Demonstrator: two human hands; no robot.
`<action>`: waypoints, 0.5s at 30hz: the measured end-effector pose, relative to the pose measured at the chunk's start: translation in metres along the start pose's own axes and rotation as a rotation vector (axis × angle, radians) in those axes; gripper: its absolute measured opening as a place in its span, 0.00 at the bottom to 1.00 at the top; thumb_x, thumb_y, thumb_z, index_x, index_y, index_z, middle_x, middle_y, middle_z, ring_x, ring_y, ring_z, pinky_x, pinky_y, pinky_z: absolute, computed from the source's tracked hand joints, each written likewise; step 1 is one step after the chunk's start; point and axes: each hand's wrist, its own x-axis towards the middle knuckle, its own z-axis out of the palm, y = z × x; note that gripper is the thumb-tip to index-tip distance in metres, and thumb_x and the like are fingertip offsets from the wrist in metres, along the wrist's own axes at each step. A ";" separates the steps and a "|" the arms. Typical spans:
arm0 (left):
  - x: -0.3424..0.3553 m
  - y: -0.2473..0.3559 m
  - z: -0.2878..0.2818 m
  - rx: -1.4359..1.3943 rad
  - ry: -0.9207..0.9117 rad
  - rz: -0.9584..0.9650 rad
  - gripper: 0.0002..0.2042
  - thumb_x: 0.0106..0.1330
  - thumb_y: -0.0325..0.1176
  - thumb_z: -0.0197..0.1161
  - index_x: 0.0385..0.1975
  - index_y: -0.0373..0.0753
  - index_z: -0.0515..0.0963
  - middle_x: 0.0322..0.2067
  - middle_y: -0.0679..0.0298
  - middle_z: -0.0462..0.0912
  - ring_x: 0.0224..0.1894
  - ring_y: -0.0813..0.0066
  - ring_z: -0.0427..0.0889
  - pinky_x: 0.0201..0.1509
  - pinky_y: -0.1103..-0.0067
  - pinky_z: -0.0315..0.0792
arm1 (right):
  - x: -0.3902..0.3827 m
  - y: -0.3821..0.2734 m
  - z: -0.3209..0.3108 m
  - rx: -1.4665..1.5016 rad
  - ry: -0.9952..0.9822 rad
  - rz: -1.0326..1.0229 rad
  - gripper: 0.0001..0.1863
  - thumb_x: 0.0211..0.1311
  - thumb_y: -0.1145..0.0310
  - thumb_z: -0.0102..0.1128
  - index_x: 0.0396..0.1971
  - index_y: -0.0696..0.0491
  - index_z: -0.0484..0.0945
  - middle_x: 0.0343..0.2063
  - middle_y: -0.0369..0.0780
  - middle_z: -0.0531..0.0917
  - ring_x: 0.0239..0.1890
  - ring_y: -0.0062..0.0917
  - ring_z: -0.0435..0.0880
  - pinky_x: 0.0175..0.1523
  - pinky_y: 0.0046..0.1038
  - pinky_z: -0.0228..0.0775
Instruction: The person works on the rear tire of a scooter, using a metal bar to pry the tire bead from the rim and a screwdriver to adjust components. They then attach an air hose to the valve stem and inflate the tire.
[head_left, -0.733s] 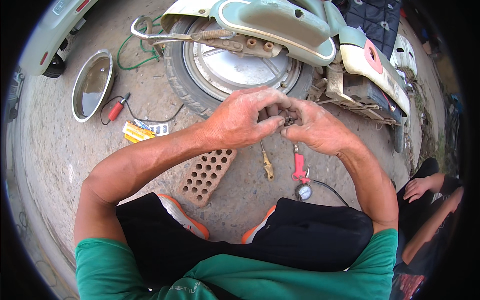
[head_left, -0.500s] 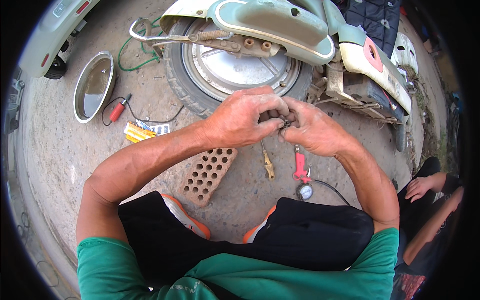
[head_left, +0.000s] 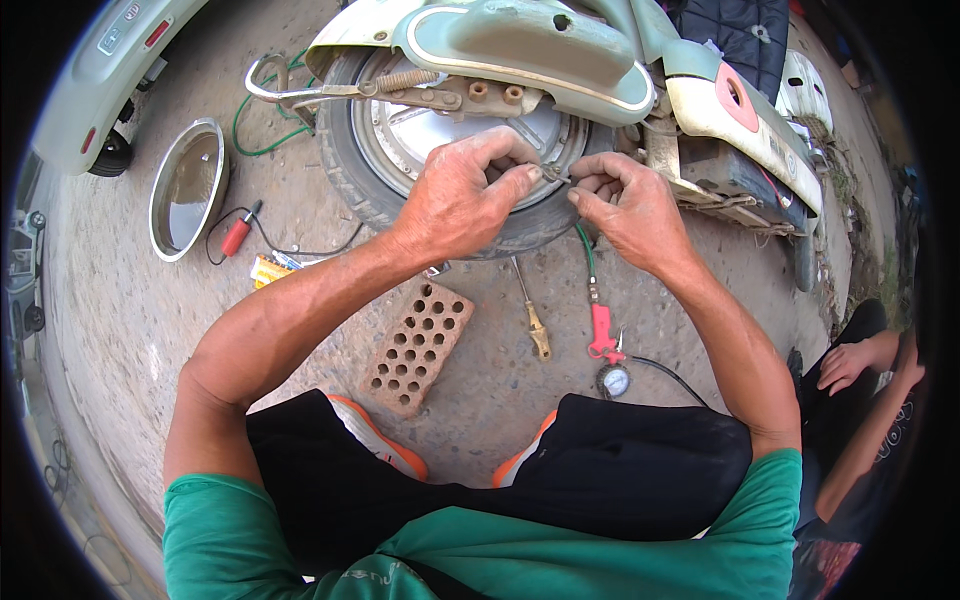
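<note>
Between the fingertips of my two hands is a small, dark, slim metal part [head_left: 553,174], too small to name. My left hand [head_left: 472,192] pinches one end with thumb and forefinger. At its other end, the thumb and fingertips of my right hand [head_left: 630,205] are pressed together. Both hands are raised over the near edge of a wheel [head_left: 350,165] with a black tire and silver hub. This wheel belongs to a pale green and cream scooter [head_left: 530,45] lying on its side; the hands hide part of the tire.
A perforated brick [head_left: 418,345], a yellow-handled screwdriver [head_left: 537,325] and a red tire inflator with gauge [head_left: 603,335] lie before me. Left are a metal basin [head_left: 190,190] of murky water, a red-handled tool [head_left: 236,235] and yellow packaging [head_left: 270,270]. At right another person's hand [head_left: 845,366] rests.
My hands have moved slightly apart and up toward the wheel, bringing the small metal part into view between them. The inflator's green hose now shows below my right hand.
</note>
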 end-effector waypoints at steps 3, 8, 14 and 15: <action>0.010 -0.007 0.001 0.122 0.054 0.179 0.08 0.73 0.30 0.67 0.45 0.34 0.84 0.40 0.50 0.88 0.43 0.48 0.89 0.51 0.62 0.81 | 0.017 0.018 0.008 -0.175 0.163 -0.206 0.14 0.61 0.68 0.77 0.46 0.54 0.92 0.28 0.39 0.83 0.34 0.28 0.82 0.44 0.35 0.77; 0.016 -0.008 0.006 0.201 0.058 0.236 0.07 0.72 0.29 0.68 0.44 0.35 0.84 0.41 0.49 0.88 0.44 0.46 0.89 0.49 0.61 0.82 | 0.024 0.034 0.015 -0.254 0.150 -0.301 0.12 0.60 0.66 0.75 0.43 0.52 0.93 0.31 0.40 0.84 0.42 0.38 0.83 0.51 0.42 0.75; 0.022 -0.007 0.010 0.337 0.027 0.298 0.05 0.71 0.27 0.68 0.43 0.36 0.84 0.39 0.49 0.87 0.42 0.44 0.88 0.45 0.59 0.82 | 0.025 0.038 0.018 -0.224 0.178 -0.334 0.11 0.61 0.63 0.75 0.41 0.50 0.93 0.31 0.39 0.85 0.42 0.38 0.83 0.51 0.42 0.77; 0.023 -0.006 0.011 0.353 0.021 0.306 0.05 0.70 0.27 0.68 0.43 0.36 0.84 0.39 0.49 0.87 0.41 0.43 0.88 0.45 0.59 0.82 | 0.025 0.038 0.018 -0.215 0.179 -0.329 0.11 0.61 0.63 0.75 0.41 0.50 0.93 0.31 0.39 0.85 0.42 0.38 0.83 0.51 0.42 0.77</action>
